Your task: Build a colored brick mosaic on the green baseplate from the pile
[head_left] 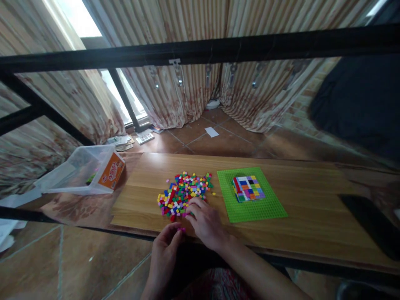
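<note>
My left hand [166, 246] is at the table's front edge, its thumb and fingertips closed on a small magenta building brick [181, 229]. Curled over the near right side of a loose heap of small multicoloured bricks [178, 193] is my right hand [204, 221]. Its thumb and fingers are drawn together at the bricks; what they pinch is hidden. To the right lies a green baseplate [225, 200], bearing a low square block of joined bricks [250, 189] in mixed colours, with a raised red and white part along its left side.
A clear plastic bin [78, 166] with an orange label lies left of the wooden table [306, 200]. A dark flat object [368, 225] rests at the table's right end. A black metal bar [200, 50] crosses in front of striped curtains. Papers [211, 132] lie on the tiled floor.
</note>
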Demonstrator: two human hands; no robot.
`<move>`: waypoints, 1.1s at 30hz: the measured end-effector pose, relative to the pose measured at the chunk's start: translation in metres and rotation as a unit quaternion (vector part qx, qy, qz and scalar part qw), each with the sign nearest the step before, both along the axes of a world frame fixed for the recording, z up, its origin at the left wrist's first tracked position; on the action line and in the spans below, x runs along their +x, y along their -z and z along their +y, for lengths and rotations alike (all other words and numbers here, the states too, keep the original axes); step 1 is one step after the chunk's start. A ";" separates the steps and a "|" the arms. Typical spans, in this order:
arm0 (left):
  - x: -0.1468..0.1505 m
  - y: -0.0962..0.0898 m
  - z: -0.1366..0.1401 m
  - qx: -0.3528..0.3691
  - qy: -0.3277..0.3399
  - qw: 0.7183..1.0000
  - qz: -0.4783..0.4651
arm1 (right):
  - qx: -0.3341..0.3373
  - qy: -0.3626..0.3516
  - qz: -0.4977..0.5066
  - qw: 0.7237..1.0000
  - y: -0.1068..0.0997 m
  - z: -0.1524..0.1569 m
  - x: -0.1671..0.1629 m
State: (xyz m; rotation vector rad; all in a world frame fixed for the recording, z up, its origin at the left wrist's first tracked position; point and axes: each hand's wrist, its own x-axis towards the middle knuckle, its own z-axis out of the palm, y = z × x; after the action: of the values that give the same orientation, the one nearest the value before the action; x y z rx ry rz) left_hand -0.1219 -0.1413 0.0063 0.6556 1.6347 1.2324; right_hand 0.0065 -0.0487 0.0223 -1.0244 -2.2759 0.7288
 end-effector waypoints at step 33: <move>0.132 0.001 0.101 0.081 0.329 0.941 0.013 | 0.074 0.353 0.013 0.933 0.019 0.059 0.149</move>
State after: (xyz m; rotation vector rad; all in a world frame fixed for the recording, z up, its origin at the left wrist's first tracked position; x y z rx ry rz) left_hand 0.0105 -0.0403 0.0056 1.2078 1.1819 0.8613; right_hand 0.1560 0.0099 0.0035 -1.6009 -1.7057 0.2550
